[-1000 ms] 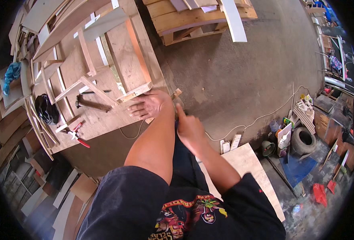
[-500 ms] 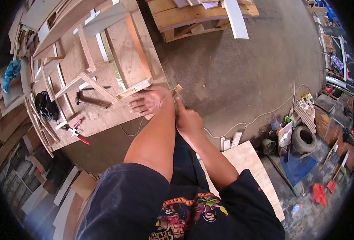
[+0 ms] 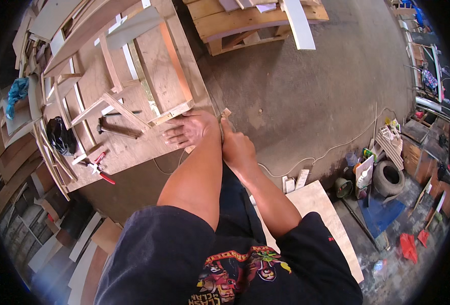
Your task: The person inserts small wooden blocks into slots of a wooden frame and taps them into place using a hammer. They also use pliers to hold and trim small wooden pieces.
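My left hand [image 3: 190, 129] lies flat with its fingers stretched out on the plywood tabletop [image 3: 133, 152], near its right edge. It is beside the end of a wooden frame piece [image 3: 171, 112]. My right hand [image 3: 238, 148] is closed just past that edge, its index finger or thumb pointing away from me. Whatever it grips is hidden behind my left forearm. Beyond the right fingertips, a small wood end [image 3: 226, 112] sticks out over the floor.
A hammer [image 3: 117, 130] and red-handled pliers [image 3: 101, 169] lie on the tabletop, left of my hands. A wooden pallet [image 3: 250, 23] stands ahead. A pale cable [image 3: 326, 147] crosses the floor. At right are a tyre [image 3: 388, 178] and a plywood sheet [image 3: 321, 208].
My right hand has shifted slightly away from me and a little left, along the table edge. My left hand stays in place.
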`<state>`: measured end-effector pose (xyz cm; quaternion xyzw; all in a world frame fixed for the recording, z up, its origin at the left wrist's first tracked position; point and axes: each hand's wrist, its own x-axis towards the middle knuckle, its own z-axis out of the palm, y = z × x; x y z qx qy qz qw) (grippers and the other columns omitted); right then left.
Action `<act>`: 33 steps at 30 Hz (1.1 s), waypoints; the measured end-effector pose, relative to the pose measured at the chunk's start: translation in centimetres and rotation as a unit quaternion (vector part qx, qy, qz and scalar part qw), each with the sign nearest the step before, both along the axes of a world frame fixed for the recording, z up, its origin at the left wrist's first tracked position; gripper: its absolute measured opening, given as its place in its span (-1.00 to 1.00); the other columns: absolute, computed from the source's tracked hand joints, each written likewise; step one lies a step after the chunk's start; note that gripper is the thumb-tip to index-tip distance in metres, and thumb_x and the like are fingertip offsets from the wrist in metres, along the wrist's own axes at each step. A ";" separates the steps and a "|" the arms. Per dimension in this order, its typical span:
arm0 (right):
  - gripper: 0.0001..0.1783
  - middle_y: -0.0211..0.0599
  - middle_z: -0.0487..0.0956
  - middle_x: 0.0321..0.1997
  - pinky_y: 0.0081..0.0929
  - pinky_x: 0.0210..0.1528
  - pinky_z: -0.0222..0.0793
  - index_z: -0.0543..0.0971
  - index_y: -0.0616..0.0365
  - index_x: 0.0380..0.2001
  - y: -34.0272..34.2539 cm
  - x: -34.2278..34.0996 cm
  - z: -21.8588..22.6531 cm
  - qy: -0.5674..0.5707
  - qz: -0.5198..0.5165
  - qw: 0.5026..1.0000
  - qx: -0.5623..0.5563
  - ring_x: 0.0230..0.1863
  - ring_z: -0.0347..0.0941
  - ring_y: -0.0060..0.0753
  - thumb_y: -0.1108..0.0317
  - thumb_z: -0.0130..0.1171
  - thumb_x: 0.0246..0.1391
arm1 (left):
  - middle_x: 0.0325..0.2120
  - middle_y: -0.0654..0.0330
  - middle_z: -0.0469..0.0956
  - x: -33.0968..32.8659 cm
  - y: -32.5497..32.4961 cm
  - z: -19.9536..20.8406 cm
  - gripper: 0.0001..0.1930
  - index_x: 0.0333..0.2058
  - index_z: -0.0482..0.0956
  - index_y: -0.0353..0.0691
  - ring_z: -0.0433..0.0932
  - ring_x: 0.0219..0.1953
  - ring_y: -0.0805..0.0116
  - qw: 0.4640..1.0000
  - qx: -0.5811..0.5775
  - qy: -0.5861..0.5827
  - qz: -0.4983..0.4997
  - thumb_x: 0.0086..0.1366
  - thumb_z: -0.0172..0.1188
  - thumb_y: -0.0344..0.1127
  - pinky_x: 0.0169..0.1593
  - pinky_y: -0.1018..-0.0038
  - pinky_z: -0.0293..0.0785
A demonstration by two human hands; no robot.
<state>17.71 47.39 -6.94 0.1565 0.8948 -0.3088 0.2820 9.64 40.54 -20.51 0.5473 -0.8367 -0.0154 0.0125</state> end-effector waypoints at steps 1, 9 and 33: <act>-0.36 0.22 0.62 -0.41 0.17 -0.29 0.50 0.20 0.06 0.33 -0.1 -0.4 0.1 -0.005 0.009 1.000 -0.005 -0.32 0.61 0.26 0.45 -0.05 0.14 | 0.47 -0.14 -0.18 0.1 -0.2 0.0 -0.28 0.46 -0.10 -0.01 -0.19 0.48 -0.27 1.000 0.017 0.012 0.006 0.40 -0.38 0.12 0.41 -0.16 -0.22; -0.26 0.12 0.61 -0.48 0.13 -0.30 0.49 0.25 -0.07 0.37 -0.1 1.1 -0.8 0.009 -0.008 1.000 0.011 -0.38 0.58 0.26 0.37 0.11 0.06 | 0.47 -0.13 -0.17 -0.2 0.2 0.4 -0.29 0.46 -0.08 0.00 -0.20 0.48 -0.24 1.000 -0.022 -0.017 -0.002 0.40 -0.36 0.11 0.41 -0.15 -0.23; -0.27 0.13 0.61 -0.47 0.14 -0.29 0.49 0.27 -0.04 0.36 -0.1 1.7 -0.5 0.009 -0.001 1.000 -0.008 -0.40 0.58 0.26 0.41 0.08 0.06 | 0.47 -0.07 -0.12 0.2 -0.4 -1.0 -0.29 0.45 -0.04 0.09 -0.13 0.48 -0.19 0.998 -0.037 -0.050 0.010 0.41 -0.37 0.21 0.40 -0.13 -0.14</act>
